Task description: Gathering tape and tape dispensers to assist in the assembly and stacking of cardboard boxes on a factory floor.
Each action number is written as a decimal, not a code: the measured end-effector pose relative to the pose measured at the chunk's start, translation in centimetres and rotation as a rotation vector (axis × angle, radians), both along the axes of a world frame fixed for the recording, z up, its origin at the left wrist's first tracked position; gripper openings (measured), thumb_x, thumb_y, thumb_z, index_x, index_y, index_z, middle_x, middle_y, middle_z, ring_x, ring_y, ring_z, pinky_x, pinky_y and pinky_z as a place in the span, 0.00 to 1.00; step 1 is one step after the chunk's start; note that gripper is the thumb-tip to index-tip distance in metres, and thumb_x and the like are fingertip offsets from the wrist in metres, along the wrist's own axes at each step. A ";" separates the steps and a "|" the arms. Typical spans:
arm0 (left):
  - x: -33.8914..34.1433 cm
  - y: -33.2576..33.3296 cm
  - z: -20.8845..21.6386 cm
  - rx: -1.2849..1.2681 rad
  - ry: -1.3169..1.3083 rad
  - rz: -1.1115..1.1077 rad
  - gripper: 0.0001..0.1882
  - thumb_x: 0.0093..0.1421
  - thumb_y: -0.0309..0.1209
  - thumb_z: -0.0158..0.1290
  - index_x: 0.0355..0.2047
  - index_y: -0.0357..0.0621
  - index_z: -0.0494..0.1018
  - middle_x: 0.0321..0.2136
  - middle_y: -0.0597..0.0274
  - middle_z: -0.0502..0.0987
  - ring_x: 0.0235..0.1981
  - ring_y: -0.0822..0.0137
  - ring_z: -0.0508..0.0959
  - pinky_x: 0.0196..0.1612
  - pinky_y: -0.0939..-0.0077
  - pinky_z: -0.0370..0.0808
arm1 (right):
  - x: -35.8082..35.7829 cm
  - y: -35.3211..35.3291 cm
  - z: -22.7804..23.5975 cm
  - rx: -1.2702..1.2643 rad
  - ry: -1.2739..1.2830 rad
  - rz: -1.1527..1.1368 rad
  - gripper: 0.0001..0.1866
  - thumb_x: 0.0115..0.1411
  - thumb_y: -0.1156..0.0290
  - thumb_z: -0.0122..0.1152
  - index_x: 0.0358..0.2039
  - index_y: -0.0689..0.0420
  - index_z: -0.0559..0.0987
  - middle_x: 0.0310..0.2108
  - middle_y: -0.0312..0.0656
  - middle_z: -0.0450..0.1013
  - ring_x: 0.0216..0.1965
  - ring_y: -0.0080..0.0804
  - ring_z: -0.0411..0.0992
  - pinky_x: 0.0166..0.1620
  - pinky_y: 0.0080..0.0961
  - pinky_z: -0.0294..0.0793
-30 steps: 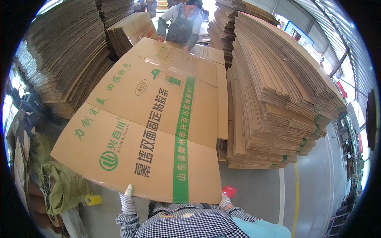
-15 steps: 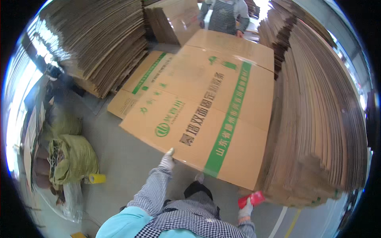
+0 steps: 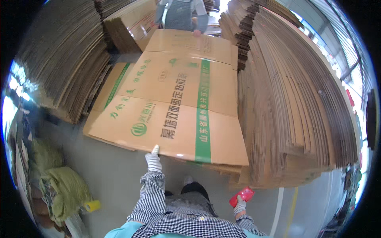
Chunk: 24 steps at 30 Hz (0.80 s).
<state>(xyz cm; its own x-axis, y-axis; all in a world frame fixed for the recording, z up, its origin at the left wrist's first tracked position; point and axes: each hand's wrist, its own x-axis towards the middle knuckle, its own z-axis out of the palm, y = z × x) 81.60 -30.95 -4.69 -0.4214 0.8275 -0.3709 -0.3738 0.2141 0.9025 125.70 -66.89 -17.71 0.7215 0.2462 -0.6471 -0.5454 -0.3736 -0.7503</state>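
Note:
A large flattened cardboard box (image 3: 174,119), brown with a green stripe and printing, lies in front of me above other cardboard. My left hand (image 3: 154,159), in a whitish glove, grips its near edge, thumb on top and the other fingers hidden beneath. At the box's far edge, another person (image 3: 183,16) has a hand (image 3: 197,33) on it. Low at my right side, my gloved right hand (image 3: 239,207) is closed on a red object (image 3: 242,196), a hand-sized tool whose kind I cannot make out.
Tall stacks of flattened cardboard rise at the right (image 3: 293,95) and left (image 3: 67,59). On the floor at left sit a green woven sack (image 3: 67,190) and a yellow roll (image 3: 92,206). White and yellow lines (image 3: 293,210) mark the floor at right.
In view, the box has shifted left and now sits squarer over the cardboard below, its near edge drawn up. My left hand still grips it; the right still holds the red object.

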 end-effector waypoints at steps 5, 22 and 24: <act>0.7 -6.1 19.6 0.401 0.111 0.109 0.18 0.54 0.31 0.61 0.43 0.34 0.74 0.38 0.62 0.76 0.34 0.70 0.72 0.42 0.72 0.72 | 0.3 -0.7 -4.3 0.158 0.088 0.047 0.32 0.56 0.67 0.67 0.59 0.57 0.65 0.52 0.43 0.70 0.51 0.43 0.70 0.56 0.42 0.71; -5.3 -12.6 33.2 0.642 1.642 -0.593 0.32 0.53 0.25 0.54 0.59 0.28 0.61 0.38 0.37 0.75 0.35 0.49 0.77 0.44 0.60 0.75 | -8.0 -7.0 4.2 0.115 0.106 0.110 0.30 0.55 0.68 0.68 0.57 0.58 0.68 0.48 0.40 0.72 0.47 0.40 0.72 0.51 0.40 0.74; -8.4 -7.6 24.9 0.699 1.306 -0.620 0.33 0.52 0.23 0.49 0.60 0.28 0.58 0.49 0.33 0.70 0.49 0.46 0.73 0.56 0.58 0.68 | -10.0 -3.1 5.0 0.041 0.216 0.113 0.30 0.56 0.66 0.67 0.57 0.57 0.68 0.48 0.40 0.72 0.46 0.38 0.72 0.50 0.39 0.74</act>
